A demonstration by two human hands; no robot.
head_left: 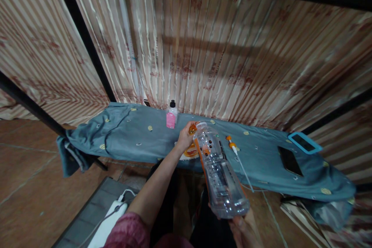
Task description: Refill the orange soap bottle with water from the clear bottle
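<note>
My right hand (245, 228) grips the base end of a large clear plastic bottle (217, 174) with orange markings. The bottle is tilted, its white-rimmed mouth end pointing away from me. My left hand (185, 138) is closed round the upper part of an amber see-through bottle (191, 151), right beside that mouth end. The large bottle hides part of the amber one, and I cannot tell whether the two mouths touch. To the right, an orange and white pump top (232, 145) with a long thin tube lies on the blue-grey cloth (258, 162).
A small clear bottle (171, 116) with a pink label and black cap stands near the curtain. At the right lie a black phone (290, 161) and a light-blue framed device (304, 142). Dark frame poles (87, 40) flank the bench. A white power strip (109, 223) sits below left.
</note>
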